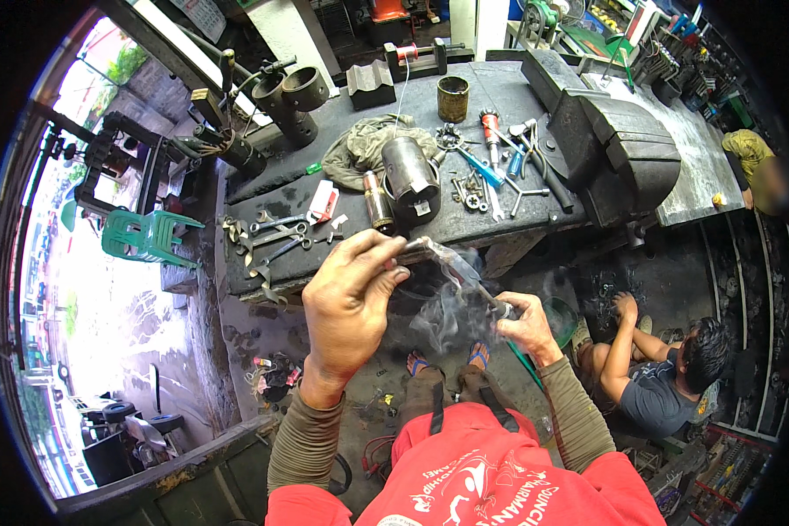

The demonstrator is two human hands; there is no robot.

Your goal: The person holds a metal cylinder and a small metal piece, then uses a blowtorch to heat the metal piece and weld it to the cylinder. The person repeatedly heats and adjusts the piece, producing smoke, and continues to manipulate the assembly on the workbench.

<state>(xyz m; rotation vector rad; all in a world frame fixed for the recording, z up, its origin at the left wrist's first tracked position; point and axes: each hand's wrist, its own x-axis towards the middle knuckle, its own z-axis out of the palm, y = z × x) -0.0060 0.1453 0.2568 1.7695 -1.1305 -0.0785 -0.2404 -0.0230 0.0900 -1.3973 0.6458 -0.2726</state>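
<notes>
The left hand (349,302) pinched one end of a slim metal part (443,263) in front of the workbench (263,188); the right hand (524,323) closed around a tool (500,309) at its other end, smoke curling between. Heat could burn fingers or loosen the pinch. A small red-and-white packet (324,202) lay on the bench.

Both arms are reaching forward with bent elbows, the left hand (349,302) raised with fingers curling closed, the right hand (524,323) gripping lower.
</notes>
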